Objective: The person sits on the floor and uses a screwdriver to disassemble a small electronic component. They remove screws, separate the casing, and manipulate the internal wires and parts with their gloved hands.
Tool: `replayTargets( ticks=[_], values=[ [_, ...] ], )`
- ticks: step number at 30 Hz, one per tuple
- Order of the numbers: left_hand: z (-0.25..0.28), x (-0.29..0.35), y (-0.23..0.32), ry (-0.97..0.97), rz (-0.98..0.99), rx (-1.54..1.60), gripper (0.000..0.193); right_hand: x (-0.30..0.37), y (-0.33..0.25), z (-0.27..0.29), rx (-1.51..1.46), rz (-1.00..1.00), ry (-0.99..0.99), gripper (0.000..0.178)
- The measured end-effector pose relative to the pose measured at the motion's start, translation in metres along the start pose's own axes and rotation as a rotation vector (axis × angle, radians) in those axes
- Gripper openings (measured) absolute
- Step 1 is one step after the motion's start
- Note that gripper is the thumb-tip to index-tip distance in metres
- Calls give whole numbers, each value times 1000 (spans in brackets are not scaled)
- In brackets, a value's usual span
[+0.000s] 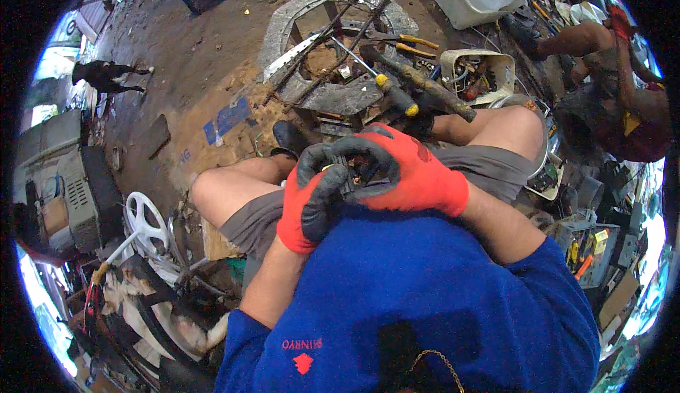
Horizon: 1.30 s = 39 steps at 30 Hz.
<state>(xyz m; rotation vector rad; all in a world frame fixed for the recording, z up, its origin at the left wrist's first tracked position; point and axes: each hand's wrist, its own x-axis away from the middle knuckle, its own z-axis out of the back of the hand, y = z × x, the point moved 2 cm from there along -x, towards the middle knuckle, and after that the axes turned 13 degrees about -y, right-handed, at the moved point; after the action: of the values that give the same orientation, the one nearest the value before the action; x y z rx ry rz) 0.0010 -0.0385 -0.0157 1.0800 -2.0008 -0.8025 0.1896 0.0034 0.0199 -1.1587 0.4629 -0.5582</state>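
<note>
My left hand (312,198) and my right hand (411,170), both in red gloves with dark grey palms, meet in front of my blue shirt. Between their curled fingers is a small dark ridged part (346,172), mostly covered by the gloves, so its kind cannot be made out. Beyond my hands stands a low grey metal frame (354,99) with bars across it. Lying over its right side are a screwdriver (382,81) with a yellow-and-black handle, a hammer (432,88) with a worn wooden handle, and yellow-handled pliers (418,44).
A cream bin (506,70) of small scrap stands right of the frame, below a white tub (453,3). Another person (609,88) sits at far right, above a grey toolbox (591,248). At left are a dog (110,75), a white wheel (146,219) and an old machine casing (67,180).
</note>
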Motion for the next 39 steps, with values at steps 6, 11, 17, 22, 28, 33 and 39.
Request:
replayTargets(
  ticks=[6, 11, 17, 22, 28, 33, 39],
  values=[
    [2, 0, 7, 74, -142, -374, 37, 5, 19, -15, -352, -18, 87, 68],
    [-12, 3, 19, 42, -158, -532, 36, 4, 8, -11, -761, -107, 49, 62],
    [-16, 7, 23, -85, -171, -816, 42, 10, 1, -2, -629, -229, 17, 51],
    [-18, 11, 19, -66, -111, -546, 48, 16, 5, -1, -631, -255, 10, 47],
    [-20, 20, 8, -28, -208, -708, 45, 14, 5, -10, -727, -193, 55, 46],
    [-24, 17, 11, 0, -232, -666, 42, 16, 15, -15, -754, -281, 53, 41],
    [-22, 18, 9, -2, -232, -866, 45, 14, 20, -20, -705, -139, 182, 34]
  ],
)
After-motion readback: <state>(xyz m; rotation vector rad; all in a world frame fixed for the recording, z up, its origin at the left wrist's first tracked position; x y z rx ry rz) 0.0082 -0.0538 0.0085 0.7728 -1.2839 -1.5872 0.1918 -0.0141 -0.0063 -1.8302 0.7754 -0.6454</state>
